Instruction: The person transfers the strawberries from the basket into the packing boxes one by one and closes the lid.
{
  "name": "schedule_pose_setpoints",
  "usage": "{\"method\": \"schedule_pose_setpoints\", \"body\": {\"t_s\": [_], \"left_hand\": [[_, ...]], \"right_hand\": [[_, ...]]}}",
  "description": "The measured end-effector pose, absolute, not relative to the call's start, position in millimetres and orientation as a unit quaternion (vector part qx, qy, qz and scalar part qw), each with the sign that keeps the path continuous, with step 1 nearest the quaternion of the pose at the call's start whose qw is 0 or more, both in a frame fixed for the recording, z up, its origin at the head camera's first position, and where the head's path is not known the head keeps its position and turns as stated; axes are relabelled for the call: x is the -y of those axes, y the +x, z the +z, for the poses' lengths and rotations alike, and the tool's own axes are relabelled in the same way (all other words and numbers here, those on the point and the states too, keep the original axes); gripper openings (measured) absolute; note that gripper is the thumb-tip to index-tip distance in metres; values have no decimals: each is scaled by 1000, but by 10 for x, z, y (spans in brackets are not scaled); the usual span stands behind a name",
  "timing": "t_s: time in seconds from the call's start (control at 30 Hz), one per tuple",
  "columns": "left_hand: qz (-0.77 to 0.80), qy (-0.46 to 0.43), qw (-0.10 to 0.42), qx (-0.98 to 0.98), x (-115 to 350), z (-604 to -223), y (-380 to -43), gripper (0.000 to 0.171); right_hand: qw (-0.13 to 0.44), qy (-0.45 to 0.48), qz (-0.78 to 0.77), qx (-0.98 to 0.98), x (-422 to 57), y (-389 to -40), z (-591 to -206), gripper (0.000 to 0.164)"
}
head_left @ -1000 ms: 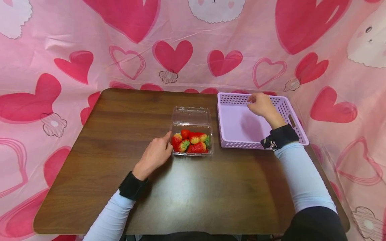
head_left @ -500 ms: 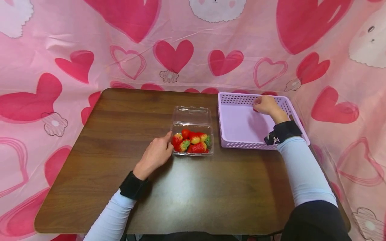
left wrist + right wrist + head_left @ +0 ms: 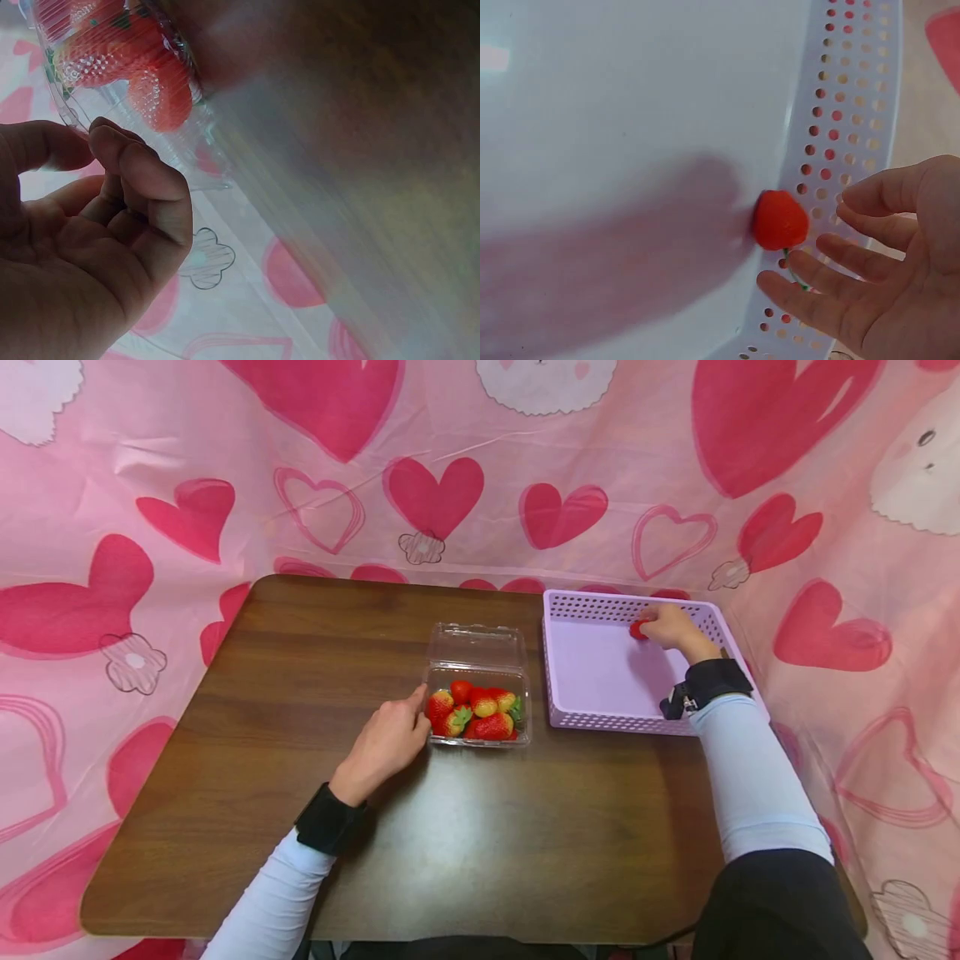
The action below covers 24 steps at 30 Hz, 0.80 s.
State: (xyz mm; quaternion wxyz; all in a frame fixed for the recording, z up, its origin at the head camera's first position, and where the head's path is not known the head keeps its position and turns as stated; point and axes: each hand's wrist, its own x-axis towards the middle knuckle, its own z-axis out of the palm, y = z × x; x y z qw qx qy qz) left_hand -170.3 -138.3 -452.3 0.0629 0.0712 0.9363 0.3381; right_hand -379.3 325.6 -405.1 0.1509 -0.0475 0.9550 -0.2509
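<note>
A clear plastic clamshell box (image 3: 476, 672) with its lid folded back holds several strawberries (image 3: 492, 727) and a smooth round red fruit (image 3: 461, 692). My left hand (image 3: 385, 739) pinches the box's left edge between thumb and forefinger; the left wrist view shows this hand (image 3: 112, 217) with its other fingers curled. In the far right part of the lilac basket (image 3: 592, 718) lies a small red fruit (image 3: 780, 220) with a thin green stem, cherry-like. Just beside it my right hand (image 3: 885, 262) has its fingers spread and relaxed, holding nothing.
The basket has perforated walls (image 3: 840, 112) and stands at the back right of the brown wooden table (image 3: 300, 652), to the right of the box. A pink heart-patterned cloth (image 3: 315, 427) hangs behind and beside the table.
My right hand has moved slightly right and down into the basket, and its fingers have loosened from the red fruit, which now shows beside them. The left hand keeps its place.
</note>
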Motion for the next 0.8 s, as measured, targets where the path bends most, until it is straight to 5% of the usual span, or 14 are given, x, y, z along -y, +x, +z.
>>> {"method": "schedule_pose_setpoints", "body": {"t_s": [0.8], "left_hand": [[342, 70, 72, -934, 1385, -4502, -1709, 60]], "right_hand": [[202, -43, -229, -951, -3333, -3798, -4063, 47]]}}
